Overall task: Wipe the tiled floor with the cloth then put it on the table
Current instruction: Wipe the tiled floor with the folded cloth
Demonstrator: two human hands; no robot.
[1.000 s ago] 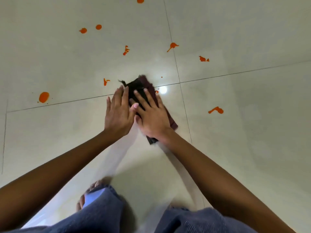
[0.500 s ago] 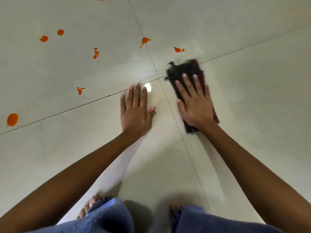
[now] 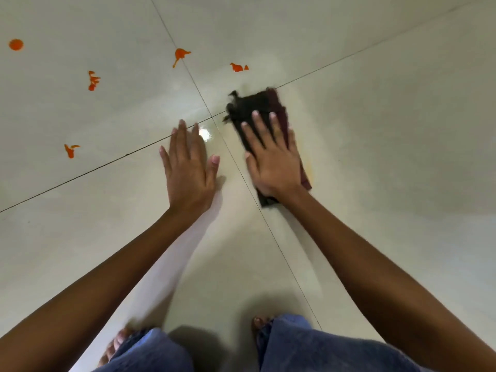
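dark folded cloth (image 3: pixel 271 116) pinned flat under right hand (image 3: pixel 273 159), fingers spread, palm down, not gripping, just pressing. cloth sits on the tiled floor (image 3: pixel 389 157) just right of the grout cross, its frayed corner poking out past the fingertips. left hand (image 3: pixel 189 170) flat and spread on the floor just left of the grout line, empty, looks like a brace.

faint orange smear beside the cloth's right edge, so that patch isn't clean yet. nearest orange splat (image 3: pixel 239 67) lies just beyond the cloth's far end; another (image 3: pixel 180 55) on the grout line further left; more blotches well off to the left (image 3: pixel 93 80) (image 3: pixel 70 150) (image 3: pixel 16 44).

judgement: mid-wipe, plenty left. to do it well: keep the palm weight over the cloth's middle so it doesn't slide out from under, push forward through the near splat, then sweep left across the rest. refold to a clean face if it starts smearing. go back over the smear on the right. no table in view; can't say where it goes after.
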